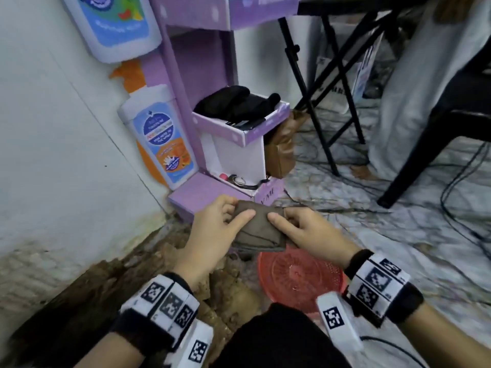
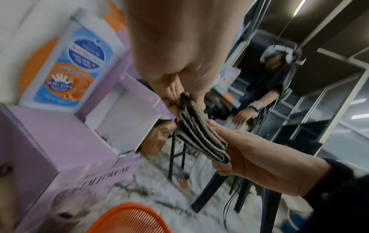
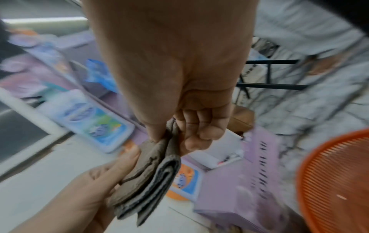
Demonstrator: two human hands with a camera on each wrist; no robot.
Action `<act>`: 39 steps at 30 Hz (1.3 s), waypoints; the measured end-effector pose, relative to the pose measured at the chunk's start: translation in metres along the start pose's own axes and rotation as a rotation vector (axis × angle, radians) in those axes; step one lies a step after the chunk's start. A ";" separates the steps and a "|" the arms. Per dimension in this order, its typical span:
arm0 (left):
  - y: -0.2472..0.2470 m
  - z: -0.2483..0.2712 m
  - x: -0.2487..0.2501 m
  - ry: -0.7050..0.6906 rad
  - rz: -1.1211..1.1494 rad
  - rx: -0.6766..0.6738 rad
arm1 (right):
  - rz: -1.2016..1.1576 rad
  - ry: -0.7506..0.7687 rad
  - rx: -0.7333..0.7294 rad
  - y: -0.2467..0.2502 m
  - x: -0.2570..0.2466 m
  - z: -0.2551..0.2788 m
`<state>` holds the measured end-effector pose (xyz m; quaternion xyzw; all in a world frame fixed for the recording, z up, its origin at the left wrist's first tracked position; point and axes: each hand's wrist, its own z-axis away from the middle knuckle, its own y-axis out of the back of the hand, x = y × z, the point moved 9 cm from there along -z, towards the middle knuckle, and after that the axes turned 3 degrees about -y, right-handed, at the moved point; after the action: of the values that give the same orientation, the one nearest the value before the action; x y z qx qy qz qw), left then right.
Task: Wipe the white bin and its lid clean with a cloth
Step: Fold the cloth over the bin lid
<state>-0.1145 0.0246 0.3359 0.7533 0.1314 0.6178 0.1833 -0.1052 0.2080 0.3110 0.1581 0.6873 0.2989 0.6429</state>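
Note:
A folded grey-brown cloth (image 1: 259, 229) is held low over the floor between both hands. My left hand (image 1: 240, 211) pinches its left edge, thumb on top. My right hand (image 1: 281, 215) pinches the right edge the same way. The left wrist view shows the cloth (image 2: 201, 138) edge-on as stacked layers, and the right wrist view shows the cloth (image 3: 151, 176) hanging from my right hand (image 3: 179, 134). I cannot make out a white bin with a lid; the only white box is a compartment (image 1: 239, 155) in the purple stand.
An orange-red perforated plastic basket (image 1: 300, 277) lies on the floor under the hands. A purple cardboard stand (image 1: 202, 192) stands against the white wall, with a brown bag (image 1: 281, 150) beside it. Black table legs (image 1: 318, 102), a black chair (image 1: 438, 128) and cables (image 1: 398, 208) are at the right.

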 end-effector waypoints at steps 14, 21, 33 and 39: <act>-0.177 0.037 -0.245 0.297 -0.108 -0.667 | -0.248 -0.619 0.144 -0.174 0.246 0.070; -0.192 0.052 -0.288 0.358 -0.202 -0.650 | -0.241 -0.740 0.163 -0.218 0.284 0.081; -0.187 0.053 -0.315 0.320 -0.219 -0.480 | -0.051 -0.761 0.167 -0.215 0.288 0.084; -0.190 0.054 -0.323 0.376 -0.117 -0.498 | -0.058 -0.767 0.153 -0.214 0.289 0.086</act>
<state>-0.1214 0.0522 -0.0418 0.5489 0.0508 0.7479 0.3698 -0.0211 0.2344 -0.0483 0.2864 0.4215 0.1476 0.8477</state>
